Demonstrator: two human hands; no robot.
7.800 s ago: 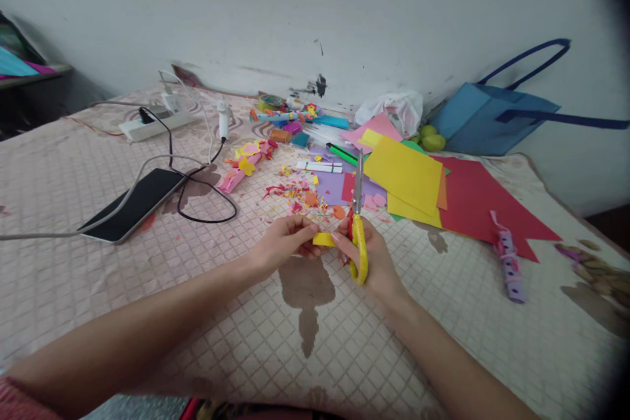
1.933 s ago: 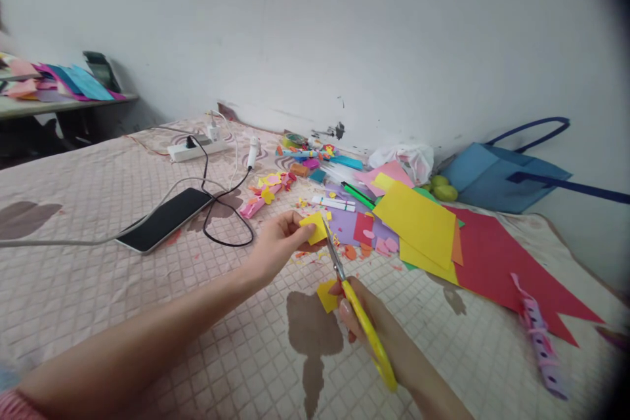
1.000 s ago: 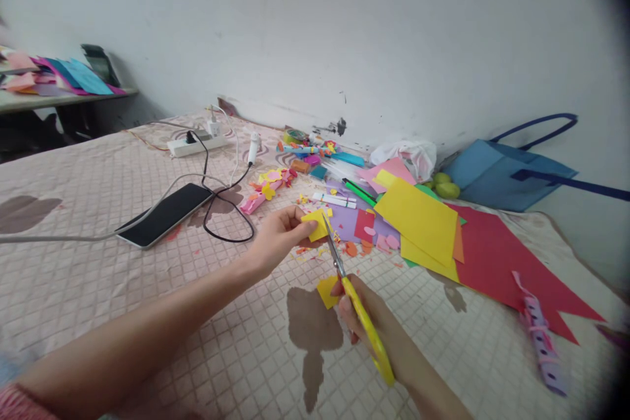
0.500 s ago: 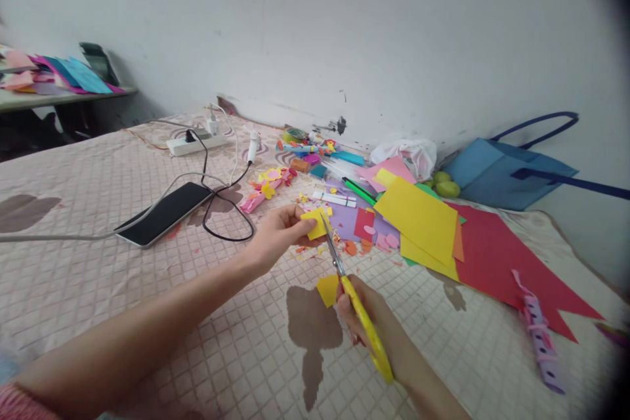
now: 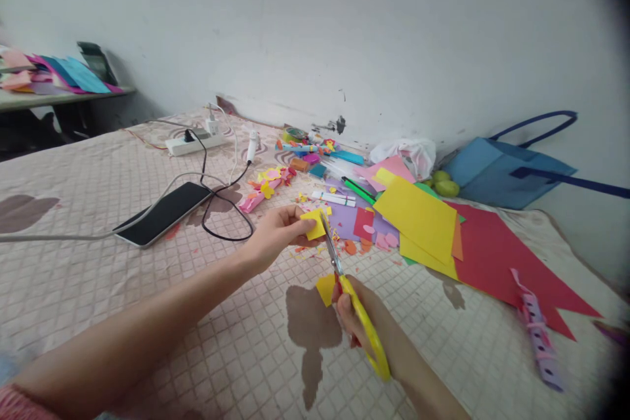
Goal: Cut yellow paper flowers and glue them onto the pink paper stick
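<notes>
Between its thumb and fingers, my left hand (image 5: 283, 230) pinches a small yellow paper piece (image 5: 313, 224). My right hand (image 5: 361, 312) is closed on the handles of the scissors (image 5: 367, 328), which are yellow with some red. The metal blades point up and away, their tips at the right edge of the held paper. Another yellow paper piece (image 5: 325, 289) lies on the cloth just left of my right hand, partly covered by it.
A black phone (image 5: 165, 213) with cables and a power strip (image 5: 194, 144) is at the left. Coloured sheets (image 5: 418, 216), paper scraps and pens lie beyond my hands. A blue bag (image 5: 509, 170) stands at the back right; a purple paper roll (image 5: 539, 341) lies at the right.
The scissors and my right hand have shifted very slightly left, with the blades still at the paper's right edge. My left hand keeps its hold on the paper.
</notes>
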